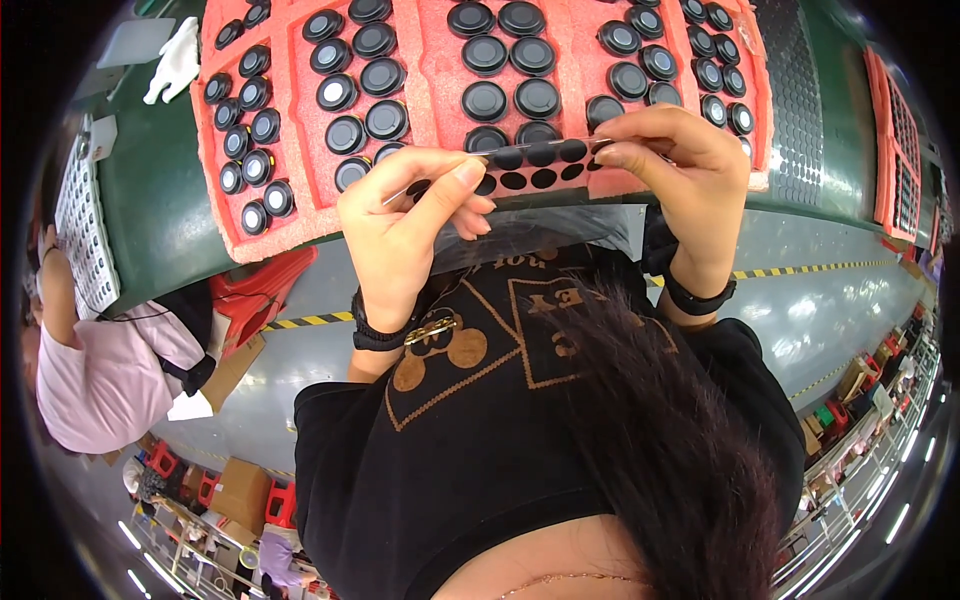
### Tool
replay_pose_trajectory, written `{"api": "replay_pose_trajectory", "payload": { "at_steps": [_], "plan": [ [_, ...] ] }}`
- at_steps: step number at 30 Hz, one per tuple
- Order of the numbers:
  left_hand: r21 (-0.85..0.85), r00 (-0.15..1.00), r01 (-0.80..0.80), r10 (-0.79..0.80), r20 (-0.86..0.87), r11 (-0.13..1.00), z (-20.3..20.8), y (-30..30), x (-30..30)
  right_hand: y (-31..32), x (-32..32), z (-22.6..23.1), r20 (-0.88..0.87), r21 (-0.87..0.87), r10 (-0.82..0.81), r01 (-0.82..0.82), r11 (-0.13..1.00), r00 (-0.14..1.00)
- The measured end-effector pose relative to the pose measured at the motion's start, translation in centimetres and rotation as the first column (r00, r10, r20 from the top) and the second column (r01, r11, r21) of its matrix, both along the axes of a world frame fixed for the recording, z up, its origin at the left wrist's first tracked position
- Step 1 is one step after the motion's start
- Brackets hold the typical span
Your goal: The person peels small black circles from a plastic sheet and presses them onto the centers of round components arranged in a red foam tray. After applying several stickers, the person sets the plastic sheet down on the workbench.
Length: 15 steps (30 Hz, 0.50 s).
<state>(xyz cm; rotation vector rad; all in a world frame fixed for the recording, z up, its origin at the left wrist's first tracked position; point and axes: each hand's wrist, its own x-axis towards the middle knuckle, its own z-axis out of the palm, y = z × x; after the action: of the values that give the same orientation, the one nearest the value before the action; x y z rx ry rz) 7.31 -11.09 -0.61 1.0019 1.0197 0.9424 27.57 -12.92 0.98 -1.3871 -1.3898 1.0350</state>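
My left hand (412, 205) and my right hand (695, 165) pinch the two ends of a clear plastic strip (541, 154) that carries rows of round black stickers. The strip is stretched between them above the near edge of a pink foam tray (425, 100). In the tray's compartments stand several round black discs (485, 101), some with pale centres. Both thumbs press against the forefingers at the strip's ends. A clear plastic film (540, 235) hangs below the strip, close to my body.
Right of the tray lies a sheet of black dots (798, 110) on the green table (165, 200). Another red tray (885, 130) stands further right. A white glove (178, 58) lies at the back left. A co-worker in a pink top (110, 380) is at a white tray (82, 235).
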Motion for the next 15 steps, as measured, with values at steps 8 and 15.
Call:
{"api": "replay_pose_trajectory", "payload": {
  "at_steps": [8, 15],
  "plan": [
    [-0.048, 0.999, 0.026, -0.025, 0.026, 0.998, 0.4, 0.3, -0.3, 0.6, 1.1, -0.5, 0.299, 0.483, 0.136, -0.273, 0.832, 0.945],
    [-0.031, 1.0, 0.021, -0.021, -0.01, 0.999, 0.1, 0.0, -0.2, 0.8, -0.1, 0.2, 0.058, 0.317, 0.095, -0.109, 0.942, 0.994]
  ]
}}
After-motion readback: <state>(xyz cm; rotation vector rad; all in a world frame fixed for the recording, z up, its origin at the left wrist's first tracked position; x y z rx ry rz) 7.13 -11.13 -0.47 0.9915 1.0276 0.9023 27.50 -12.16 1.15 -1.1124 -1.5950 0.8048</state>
